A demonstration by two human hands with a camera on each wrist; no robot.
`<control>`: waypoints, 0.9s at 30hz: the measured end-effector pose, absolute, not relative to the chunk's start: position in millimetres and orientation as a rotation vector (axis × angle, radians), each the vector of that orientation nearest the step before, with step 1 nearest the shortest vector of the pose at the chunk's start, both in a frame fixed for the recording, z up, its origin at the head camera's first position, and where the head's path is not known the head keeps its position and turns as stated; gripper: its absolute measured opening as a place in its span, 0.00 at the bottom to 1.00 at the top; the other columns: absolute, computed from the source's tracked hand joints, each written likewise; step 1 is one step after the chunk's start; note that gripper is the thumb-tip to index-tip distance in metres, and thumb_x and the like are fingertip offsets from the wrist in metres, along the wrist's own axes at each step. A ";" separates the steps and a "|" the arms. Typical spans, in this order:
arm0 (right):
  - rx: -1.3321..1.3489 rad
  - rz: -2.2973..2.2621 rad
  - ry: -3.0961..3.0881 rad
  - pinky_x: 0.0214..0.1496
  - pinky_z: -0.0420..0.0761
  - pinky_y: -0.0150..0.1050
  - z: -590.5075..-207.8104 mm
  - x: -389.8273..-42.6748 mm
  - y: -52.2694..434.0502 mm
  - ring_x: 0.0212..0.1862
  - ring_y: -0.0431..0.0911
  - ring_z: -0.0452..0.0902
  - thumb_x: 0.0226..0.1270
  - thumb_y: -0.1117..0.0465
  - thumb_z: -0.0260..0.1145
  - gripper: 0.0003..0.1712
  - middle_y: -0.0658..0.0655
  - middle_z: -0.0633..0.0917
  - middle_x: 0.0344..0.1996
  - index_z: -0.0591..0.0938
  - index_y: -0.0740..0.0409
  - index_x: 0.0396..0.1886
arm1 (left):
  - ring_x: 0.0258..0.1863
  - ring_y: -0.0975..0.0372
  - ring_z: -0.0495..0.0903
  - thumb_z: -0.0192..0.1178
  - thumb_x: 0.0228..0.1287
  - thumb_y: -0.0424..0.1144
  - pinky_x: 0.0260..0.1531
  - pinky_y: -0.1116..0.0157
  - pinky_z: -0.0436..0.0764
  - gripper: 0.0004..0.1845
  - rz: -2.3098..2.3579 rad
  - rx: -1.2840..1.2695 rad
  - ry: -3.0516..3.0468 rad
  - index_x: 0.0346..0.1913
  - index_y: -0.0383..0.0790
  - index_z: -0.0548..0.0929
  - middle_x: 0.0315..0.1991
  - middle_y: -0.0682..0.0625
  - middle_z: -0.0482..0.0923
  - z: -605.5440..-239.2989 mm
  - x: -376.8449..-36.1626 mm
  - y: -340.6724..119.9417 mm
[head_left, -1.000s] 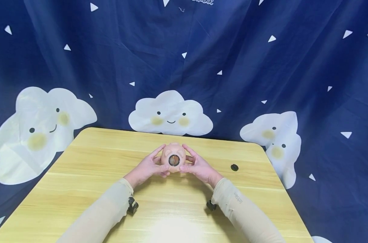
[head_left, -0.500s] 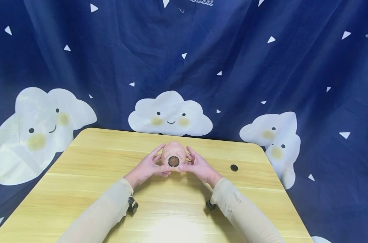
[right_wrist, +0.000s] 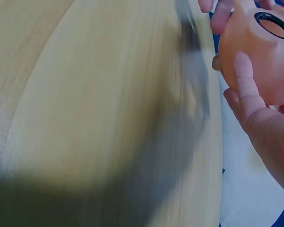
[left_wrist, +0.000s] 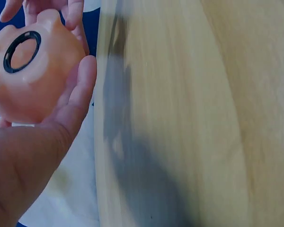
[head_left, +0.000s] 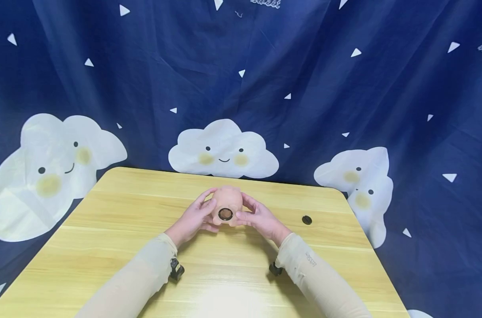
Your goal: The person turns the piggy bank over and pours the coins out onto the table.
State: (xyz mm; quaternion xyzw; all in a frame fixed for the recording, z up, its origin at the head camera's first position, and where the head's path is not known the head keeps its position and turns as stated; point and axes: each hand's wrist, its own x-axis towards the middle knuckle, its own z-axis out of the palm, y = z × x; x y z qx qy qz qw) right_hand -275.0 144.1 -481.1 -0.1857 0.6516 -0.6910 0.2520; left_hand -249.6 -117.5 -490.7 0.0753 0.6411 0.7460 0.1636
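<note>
A round pink piggy bank (head_left: 229,198) is held between both hands over the table, its short feet and black-ringed round opening (head_left: 225,214) turned toward me. My left hand (head_left: 194,219) grips its left side, the thumb lying along the body. On the other side my right hand (head_left: 262,221) grips it, thumb close to the opening. In the left wrist view the piggy bank (left_wrist: 47,87) shows its black ring (left_wrist: 37,41) from the side. The far fingers are partly hidden behind the body. A small round black plug (head_left: 306,220) lies on the table to the right.
The light wooden table (head_left: 137,229) has a bright glare patch near its front. Behind it hangs a dark blue curtain (head_left: 324,79) printed with white clouds and triangles. Black wrist mounts (head_left: 176,269) sit under both sleeves.
The piggy bank has tilted so its opening sits slightly lower and more of its body shows above. My left thumb has moved up from beside the opening to the body's side.
</note>
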 end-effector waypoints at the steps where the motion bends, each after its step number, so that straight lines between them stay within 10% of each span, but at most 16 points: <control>1: -0.499 -1.887 1.773 0.65 0.88 0.45 -480.7 -274.7 143.4 0.68 0.58 0.81 0.79 0.62 0.66 0.48 0.59 0.57 0.87 0.51 0.55 0.88 | 0.43 0.49 0.90 0.50 0.86 0.53 0.46 0.42 0.92 0.32 2.133 0.198 1.831 0.85 0.62 0.55 0.82 0.39 0.65 -490.4 -249.4 -116.7; 18: -0.441 -1.959 1.750 0.62 0.89 0.48 -475.5 -273.3 135.8 0.61 0.54 0.84 0.83 0.58 0.62 0.41 0.70 0.68 0.79 0.56 0.48 0.88 | 0.37 0.56 0.90 0.59 0.82 0.40 0.51 0.47 0.90 0.38 2.243 0.180 1.724 0.86 0.61 0.56 0.83 0.41 0.63 -492.5 -251.5 -117.6; 27: -0.451 -1.889 1.756 0.68 0.86 0.52 -472.6 -276.1 139.2 0.56 0.48 0.88 0.80 0.55 0.67 0.47 0.73 0.73 0.75 0.54 0.55 0.88 | 0.57 0.51 0.86 0.62 0.79 0.37 0.62 0.44 0.87 0.42 2.213 0.225 1.765 0.87 0.46 0.51 0.85 0.37 0.56 -489.9 -251.2 -120.4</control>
